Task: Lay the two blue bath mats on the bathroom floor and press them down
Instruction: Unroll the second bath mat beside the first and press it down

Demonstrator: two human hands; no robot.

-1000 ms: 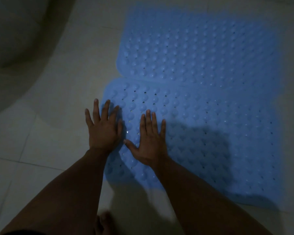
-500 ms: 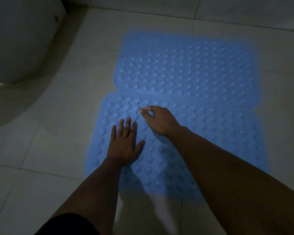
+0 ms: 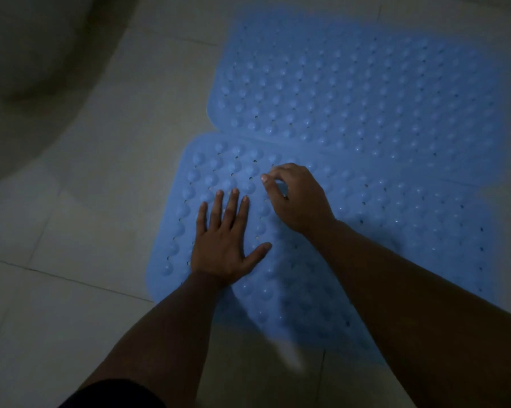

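Mats, both blue and studded with bumps and small holes, lie flat on the tiled floor (image 3: 80, 237): the near mat (image 3: 366, 231) sits under both hands, and the far mat (image 3: 366, 92) lies just beyond it, their long edges meeting or slightly overlapping along a seam. The left hand (image 3: 223, 245) is spread fully open, palm down, fingers (image 3: 233, 201) straight and thumb splayed to the right, pressing flat on the near mat close to its left edge; its grip holds nothing. The right hand (image 3: 300, 197) rests on the same mat just beyond and to the right, fingers curled under, thumb and fingertip close together at the surface; whether they pinch a bump or only touch it cannot be told. Light is dim. A pale curved fixture (image 3: 27, 69) fills the upper left corner, well apart from the mats. Grout lines cross the pale tiles.
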